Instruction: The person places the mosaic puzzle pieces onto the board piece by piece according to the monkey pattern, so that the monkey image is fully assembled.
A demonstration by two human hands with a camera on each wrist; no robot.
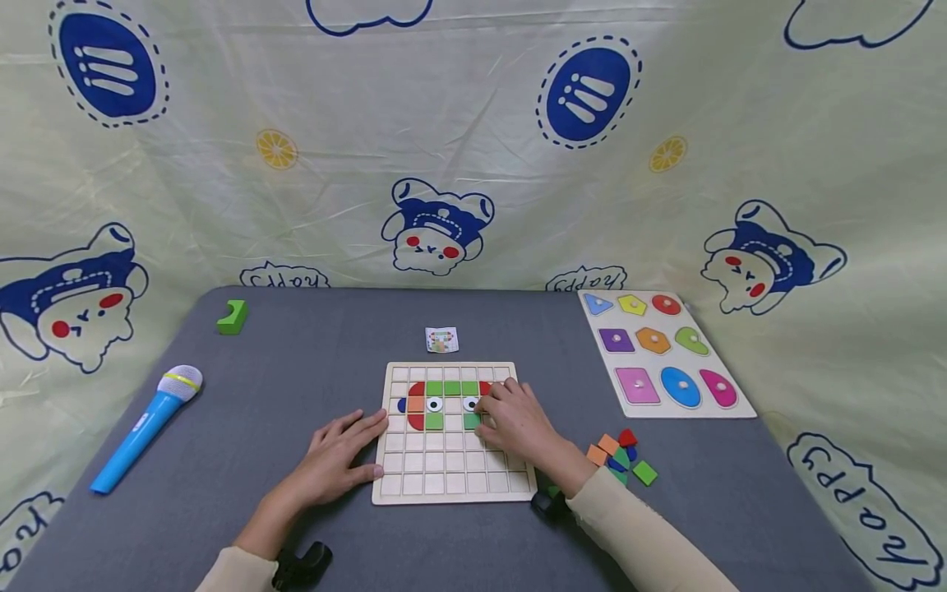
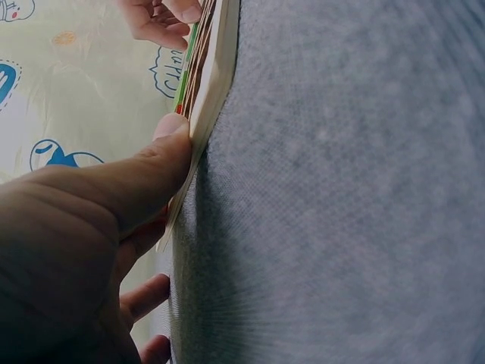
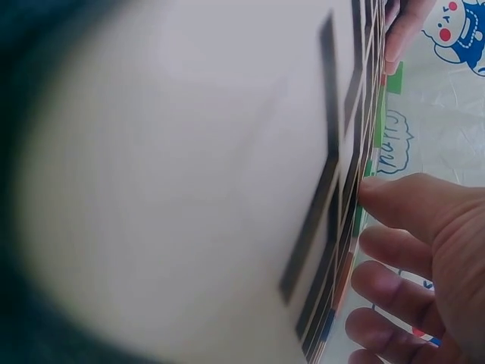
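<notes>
A pale grid board [image 1: 442, 486] lies in the middle of the table. Coloured tiles sit in its upper cells: red corner pieces [image 1: 416, 422], a row of green squares [image 1: 452, 388], an orange square [image 1: 416, 404] and two eye tiles [image 1: 434, 404]. My left hand [image 1: 337, 457] touches the board's left edge, fingers extended and thumb against the rim. My right hand [image 1: 520, 421] is over the board's right side, its fingertips at the tiles near the right eye. In the right wrist view the thumb [image 3: 409, 205] touches a green tile; fingers hide the cells beneath.
Loose tiles [image 1: 645, 473] are piled right of the board. A shape puzzle [image 1: 740, 409] lies at the back right, and a small picture card [image 1: 441, 339] behind the board. At left are a blue toy microphone [image 1: 140, 436] and a green block [image 1: 233, 318].
</notes>
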